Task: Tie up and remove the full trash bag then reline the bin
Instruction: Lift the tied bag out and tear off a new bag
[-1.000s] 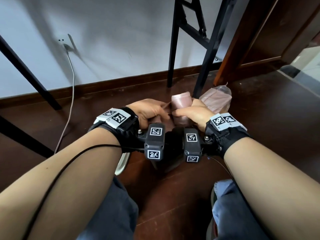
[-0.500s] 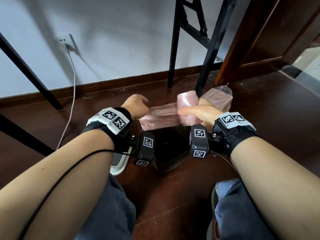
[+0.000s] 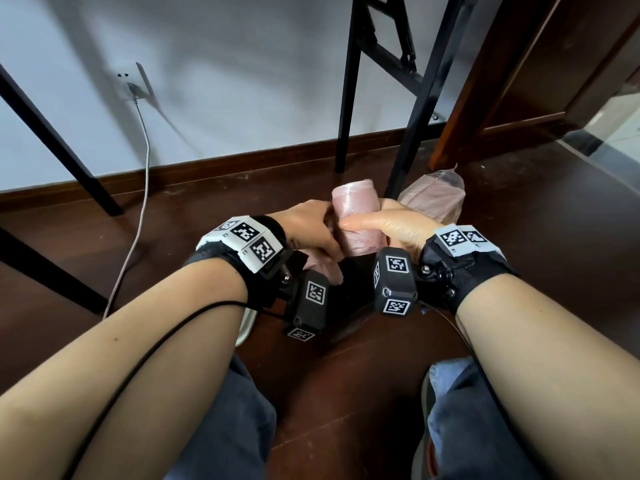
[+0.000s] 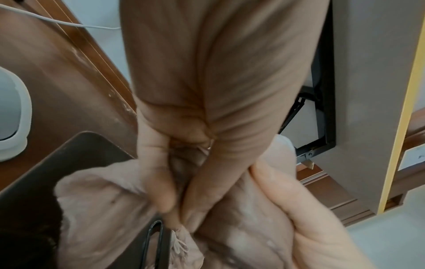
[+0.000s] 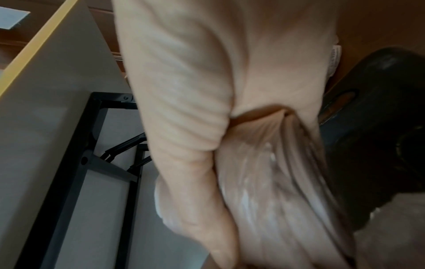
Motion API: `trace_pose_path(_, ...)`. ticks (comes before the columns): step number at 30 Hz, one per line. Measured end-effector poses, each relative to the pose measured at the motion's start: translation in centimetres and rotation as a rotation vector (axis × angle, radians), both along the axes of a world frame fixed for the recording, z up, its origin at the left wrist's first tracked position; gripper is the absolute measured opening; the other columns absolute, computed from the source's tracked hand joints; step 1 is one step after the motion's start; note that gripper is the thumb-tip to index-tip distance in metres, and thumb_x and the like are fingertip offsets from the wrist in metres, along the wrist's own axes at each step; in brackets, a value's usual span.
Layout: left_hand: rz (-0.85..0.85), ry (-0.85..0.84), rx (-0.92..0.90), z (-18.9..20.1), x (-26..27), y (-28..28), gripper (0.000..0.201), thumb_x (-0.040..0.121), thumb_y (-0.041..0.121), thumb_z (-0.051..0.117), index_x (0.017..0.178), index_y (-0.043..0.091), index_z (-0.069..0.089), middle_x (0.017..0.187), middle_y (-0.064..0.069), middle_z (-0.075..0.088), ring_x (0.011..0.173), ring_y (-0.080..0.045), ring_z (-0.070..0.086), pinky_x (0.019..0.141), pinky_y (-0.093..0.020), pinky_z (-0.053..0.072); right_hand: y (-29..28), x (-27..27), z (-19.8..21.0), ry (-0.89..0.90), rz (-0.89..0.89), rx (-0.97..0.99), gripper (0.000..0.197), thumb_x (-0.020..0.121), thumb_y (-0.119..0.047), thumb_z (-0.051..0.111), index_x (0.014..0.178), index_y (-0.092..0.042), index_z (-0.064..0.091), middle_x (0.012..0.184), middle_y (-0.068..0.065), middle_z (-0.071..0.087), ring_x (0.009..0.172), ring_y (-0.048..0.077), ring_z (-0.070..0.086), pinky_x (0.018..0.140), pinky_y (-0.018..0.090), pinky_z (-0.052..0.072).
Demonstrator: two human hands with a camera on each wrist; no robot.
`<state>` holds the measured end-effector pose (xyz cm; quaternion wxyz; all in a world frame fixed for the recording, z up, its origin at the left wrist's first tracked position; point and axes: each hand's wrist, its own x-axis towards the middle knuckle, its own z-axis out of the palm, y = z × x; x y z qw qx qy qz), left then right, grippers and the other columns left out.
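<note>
A roll of pink trash bags (image 3: 353, 202) stands upright between both hands, above the black bin (image 3: 349, 296). My right hand (image 3: 381, 223) grips the roll (image 5: 276, 182) with the thumb lying across its front. My left hand (image 3: 325, 223) is right against the roll's left side and pinches pink film (image 4: 128, 191) between thumb and finger. A length of unrolled film (image 3: 322, 268) hangs below that hand over the bin's rim (image 4: 69, 154). The full pink trash bag (image 3: 436, 195) sits on the floor behind my right hand. Most of the bin is hidden by the wrist cameras.
Black table legs (image 3: 346, 98) rise just behind the roll, another leg (image 3: 52, 133) slants at left. A white cable (image 3: 142, 168) runs from a wall socket (image 3: 130, 88) down along the floor. A white rounded object (image 3: 247, 327) lies beside the bin. My knees frame the bin.
My left hand pulled a strip of film out to the left, then came back against the roll. The right hand kept its grip on the roll.
</note>
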<state>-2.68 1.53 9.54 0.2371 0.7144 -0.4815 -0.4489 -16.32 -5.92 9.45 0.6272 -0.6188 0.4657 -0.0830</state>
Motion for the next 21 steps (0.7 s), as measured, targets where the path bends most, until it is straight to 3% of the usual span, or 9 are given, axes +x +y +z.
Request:
trace_pose_path(4,-0.037,-0.01,0.081,-0.1,0.1,-0.1,0.021,0.074,-0.001,0.074,0.09,-0.002,0.06,0.08,-0.018,0.07,0.082,-0.032,0.071,0.083,-0.044,0.058,0.2,-0.2,0.3,0.015,0.034,0.007,0.028,0.077,-0.016,0.076,0.101,-0.009,0.064,0.097,0.016,0.071,0.091,0.029,0.07,0.09,0.044,0.054)
trace_pose_path(5,-0.035,-0.014,0.083,-0.1,0.0,-0.1,0.017,0.075,-0.002,0.072,0.085,0.001,0.059,0.077,-0.017,0.069,0.078,-0.031,0.071,0.08,-0.041,0.059,0.3,-0.1,0.2,0.023,0.021,0.0,0.029,0.076,-0.017,0.077,0.1,-0.009,0.065,0.096,0.015,0.071,0.089,0.028,0.07,0.089,0.044,0.055)
trace_pose_path(8,-0.034,-0.058,0.059,-0.2,0.0,-0.4,0.023,0.075,0.0,0.073,0.072,0.009,0.052,0.07,-0.011,0.067,0.065,-0.02,0.069,0.073,-0.033,0.057,-0.1,0.3,-0.3,0.085,-0.028,-0.052,0.06,0.059,-0.033,0.087,0.108,-0.007,0.064,0.099,0.016,0.072,0.09,0.029,0.071,0.088,0.049,0.055)
trace_pose_path(10,-0.018,-0.076,0.039,-0.3,0.1,-0.5,0.029,0.075,0.002,0.073,0.065,0.012,0.048,0.065,-0.008,0.066,0.055,-0.012,0.066,0.067,-0.028,0.057,-0.1,0.5,-0.5,0.092,-0.044,-0.054,0.06,0.064,-0.031,0.084,0.114,-0.004,0.062,0.1,0.016,0.072,0.089,0.029,0.071,0.084,0.046,0.057)
trace_pose_path(13,-0.02,-0.073,0.032,-0.4,0.1,-0.5,0.02,0.075,0.004,0.074,0.069,0.007,0.055,0.067,-0.007,0.067,0.066,-0.018,0.066,0.079,-0.038,0.057,0.0,0.7,-0.6,0.122,-0.083,-0.044,0.05,0.075,-0.026,0.077,0.115,-0.006,0.055,0.099,0.013,0.069,0.079,0.023,0.069,0.064,0.032,0.057)
trace_pose_path(14,-0.024,-0.075,0.037,-0.4,0.0,-0.5,0.016,0.075,0.004,0.074,0.075,0.006,0.058,0.069,-0.007,0.067,0.068,-0.019,0.065,0.082,-0.04,0.056,0.0,0.8,-0.6,0.12,-0.094,-0.035,0.046,0.077,-0.025,0.076,0.114,-0.007,0.054,0.098,0.012,0.068,0.078,0.022,0.068,0.063,0.031,0.056)
trace_pose_path(18,0.015,0.014,0.006,-0.6,0.0,-0.5,0.008,0.078,0.0,0.069,0.084,0.001,0.064,0.072,-0.01,0.064,0.074,-0.022,0.065,0.086,-0.041,0.056,0.4,0.9,-0.5,0.079,-0.163,-0.007,0.055,0.062,-0.033,0.084,0.103,-0.011,0.056,0.102,0.015,0.069,0.09,0.028,0.07,0.084,0.047,0.057)
trace_pose_path(21,0.061,0.124,-0.004,-0.5,-0.2,-0.6,0.012,0.086,-0.001,0.061,0.076,0.006,0.062,0.07,-0.007,0.059,0.061,-0.013,0.056,0.064,-0.026,0.056,-0.1,0.5,-0.9,0.088,-0.169,-0.035,0.08,0.039,-0.043,0.091,0.105,-0.009,0.059,0.098,0.015,0.072,0.087,0.03,0.072,0.081,0.05,0.057)
